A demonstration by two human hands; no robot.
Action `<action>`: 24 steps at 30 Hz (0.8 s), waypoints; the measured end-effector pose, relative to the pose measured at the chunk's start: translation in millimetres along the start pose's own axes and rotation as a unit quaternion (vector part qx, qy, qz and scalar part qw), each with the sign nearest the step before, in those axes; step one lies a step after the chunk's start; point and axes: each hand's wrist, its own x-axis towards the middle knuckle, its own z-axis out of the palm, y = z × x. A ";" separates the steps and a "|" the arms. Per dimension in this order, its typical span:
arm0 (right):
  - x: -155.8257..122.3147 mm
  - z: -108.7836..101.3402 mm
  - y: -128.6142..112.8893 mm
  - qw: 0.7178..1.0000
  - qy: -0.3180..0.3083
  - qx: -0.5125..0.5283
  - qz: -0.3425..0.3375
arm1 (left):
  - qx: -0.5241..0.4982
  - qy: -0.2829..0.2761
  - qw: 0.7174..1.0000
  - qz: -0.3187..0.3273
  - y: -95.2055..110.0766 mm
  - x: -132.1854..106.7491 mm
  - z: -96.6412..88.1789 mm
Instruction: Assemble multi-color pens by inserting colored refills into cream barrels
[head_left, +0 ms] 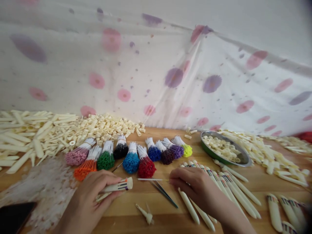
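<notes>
My left hand (pixel 94 191) is closed around a cream multicolour pen barrel (pixel 119 185), its slotted open end facing right with a few dark and coloured sliders in the slots. A second slim cream piece shows below it, partly hidden by my fingers. My right hand (pixel 188 182) pinches a thin white pen refill (pixel 149 179) by its yellowish end. The refill lies level, its free tip pointing left, a short way from the barrel's mouth. Beneath the refill rest metal tweezers (pixel 165 194). A cream cone-shaped pen tip (pixel 146 214) lies on the table between my hands.
Several colour-sorted refill bundles, including a red one (pixel 146 164), stand behind my hands. Cream parts are heaped (pixel 107 126) at back left. A green-sided metal dish (pixel 246 159) holds slotted parts. Pens (pixel 240 195) lie right; clear plastic bits (pixel 48 185) and a dark phone-like object (pixel 16 216) left.
</notes>
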 end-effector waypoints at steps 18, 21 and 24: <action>2.1 12.3 -14.7 0.997 -0.039 0.013 -0.063 | -0.011 -0.030 0.999 0.037 13.5 -3.0 7.4; 1.7 13.3 -16.3 0.997 -0.041 0.011 -0.068 | -0.015 -0.032 0.999 0.039 15.7 -0.5 7.3; 1.2 10.5 -19.5 0.996 -0.032 0.003 -0.088 | -0.016 -0.037 0.998 0.041 17.0 1.9 6.5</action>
